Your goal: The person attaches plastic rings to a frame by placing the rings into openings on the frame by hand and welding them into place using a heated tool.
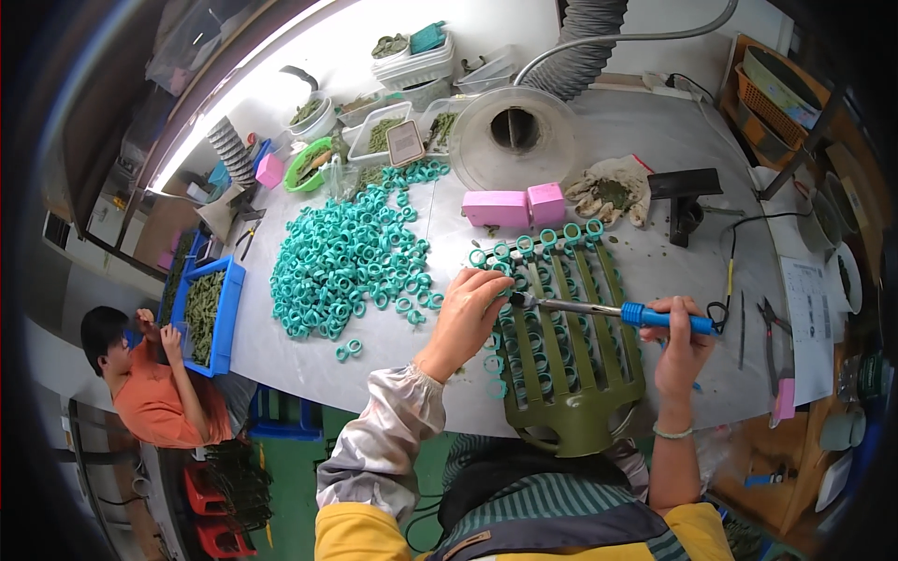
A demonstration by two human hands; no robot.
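My right hand (680, 341) is closed round the blue handle of a soldering iron (582, 307). Its metal shaft points left, and the dark tip is close to my left fingertips. My left hand (472, 313) is pinched at the upper left of an olive-green slatted frame (571, 416), on what looks like a teal ring (502, 268) partly covered by the fingers. Rows of similar teal rings line the slats and the far edge of the frame. Left of the frame spreads a large heap of loose teal rings (351, 257).
Pink blocks (496, 208), a stained glove (613, 190) and a black stand (686, 201) sit beyond the frame. A clear round hood (514, 140) is behind them. Pliers (773, 341) lie at right. At far left, a person in orange (168, 393) works by a blue bin (210, 318).
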